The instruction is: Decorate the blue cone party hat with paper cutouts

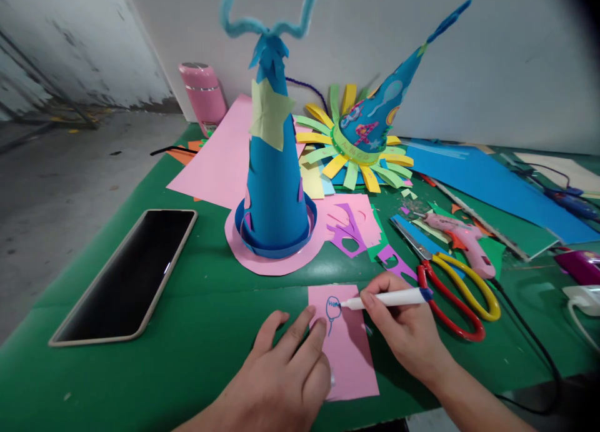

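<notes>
A small sheet of pink paper (352, 363) lies on the green table. On it a balloon outline (333, 307) is drawn in dark blue, with letters inside. In my right hand (405, 322) is a white marker pen (391, 298) with a dark blue end, its tip touching the paper at the balloon's right edge. My left hand (295, 369) rests on the sheet's left side, fingers spread and fingertips near the balloon. A bit of something white shows beside that hand, mostly hidden. Beyond the sheet stands a tall blue paper cone hat (276, 182) on a pink brim.
At left lies a phone (124, 276). Red-and-yellow scissors (445, 282) and a pink glue gun (462, 235) lie close to my right hand, with a black cord trailing. Purple paper scraps (349, 232), a decorated cone hat (377, 122) and a pink flask (202, 97) are farther back.
</notes>
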Motion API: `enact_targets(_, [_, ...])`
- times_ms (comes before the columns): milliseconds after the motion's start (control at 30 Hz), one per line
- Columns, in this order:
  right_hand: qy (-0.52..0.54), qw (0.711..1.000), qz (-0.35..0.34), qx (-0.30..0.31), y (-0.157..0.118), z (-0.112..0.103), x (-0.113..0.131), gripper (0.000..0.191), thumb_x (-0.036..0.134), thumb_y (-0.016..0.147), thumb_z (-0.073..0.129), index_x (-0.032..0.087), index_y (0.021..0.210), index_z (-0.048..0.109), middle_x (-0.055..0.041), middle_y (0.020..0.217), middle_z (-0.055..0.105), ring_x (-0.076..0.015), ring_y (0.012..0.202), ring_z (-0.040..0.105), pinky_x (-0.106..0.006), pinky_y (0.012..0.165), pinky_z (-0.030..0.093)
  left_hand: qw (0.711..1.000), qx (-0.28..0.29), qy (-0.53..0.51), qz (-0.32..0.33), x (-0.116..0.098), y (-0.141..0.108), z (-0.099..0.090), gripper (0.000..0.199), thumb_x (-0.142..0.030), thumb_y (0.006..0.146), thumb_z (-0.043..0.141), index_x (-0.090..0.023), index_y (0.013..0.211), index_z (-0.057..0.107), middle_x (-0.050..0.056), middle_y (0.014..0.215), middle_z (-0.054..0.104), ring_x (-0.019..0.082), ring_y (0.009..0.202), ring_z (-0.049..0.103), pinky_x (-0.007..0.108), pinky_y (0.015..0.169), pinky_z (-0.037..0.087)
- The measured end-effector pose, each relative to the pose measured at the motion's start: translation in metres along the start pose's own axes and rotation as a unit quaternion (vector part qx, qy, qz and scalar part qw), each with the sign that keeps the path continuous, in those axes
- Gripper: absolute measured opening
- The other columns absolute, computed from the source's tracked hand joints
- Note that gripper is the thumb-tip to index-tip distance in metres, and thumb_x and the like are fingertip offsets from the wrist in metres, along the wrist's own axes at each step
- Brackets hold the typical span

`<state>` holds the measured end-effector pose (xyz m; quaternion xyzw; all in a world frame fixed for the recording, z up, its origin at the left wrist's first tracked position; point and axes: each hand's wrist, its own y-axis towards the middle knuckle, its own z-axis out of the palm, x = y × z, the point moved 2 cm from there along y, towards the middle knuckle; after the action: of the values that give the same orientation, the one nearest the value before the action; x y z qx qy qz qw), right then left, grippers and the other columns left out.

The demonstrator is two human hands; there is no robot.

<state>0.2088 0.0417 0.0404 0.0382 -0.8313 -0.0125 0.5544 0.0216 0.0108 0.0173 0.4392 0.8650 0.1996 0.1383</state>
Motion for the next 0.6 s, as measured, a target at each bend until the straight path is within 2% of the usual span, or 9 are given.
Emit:
enact_targets(233, [0.009, 1.000, 0.010, 0.000, 0.000, 0.000, -0.002, 0.017, 0.031, 0.086, 0.050, 0.021, 0.072, 0.050, 0.0040, 0.054, 0.049, -0.0112, 0.049, 0.044, -0.023, 0.045, 0.036, 1.000, 0.010, 0.009, 0.009, 0.001, 0.000, -0.001, 0.011, -0.025, 0.083, 0.054, -0.017, 0.077, 0.058, 0.009, 0.108, 0.065, 0.027, 0.109, 0.053, 0.046, 0.097, 0.019])
enact_targets(467, [0.091, 0.992, 0.016, -0.081, 0.002, -0.006, -0.012, 0.017, 0.035, 0.085, 0.051, 0.020, 0.075, 0.051, 0.0045, 0.057, 0.041, -0.0107, 0.050, 0.037, -0.023, 0.044, 0.031, 1.000, 0.001, 0.009, 0.020, 0.001, 0.002, -0.004, 0.010, -0.024, 0.082, 0.053, -0.017, 0.077, 0.058, 0.009, 0.107, 0.065, 0.027, 0.109, 0.052, 0.045, 0.096, 0.020])
enact_targets(600, [0.109, 0.991, 0.023, -0.073, 0.001, -0.002, -0.007, 0.016, 0.034, 0.086, 0.051, 0.021, 0.076, 0.052, 0.0050, 0.058, 0.041, -0.0099, 0.050, 0.036, -0.022, 0.045, 0.030, 1.000, 0.016, 0.000, 0.021, 0.002, 0.001, -0.005, 0.011, -0.027, 0.081, 0.054, -0.017, 0.080, 0.058, 0.010, 0.107, 0.066, 0.029, 0.109, 0.053, 0.046, 0.095, 0.018])
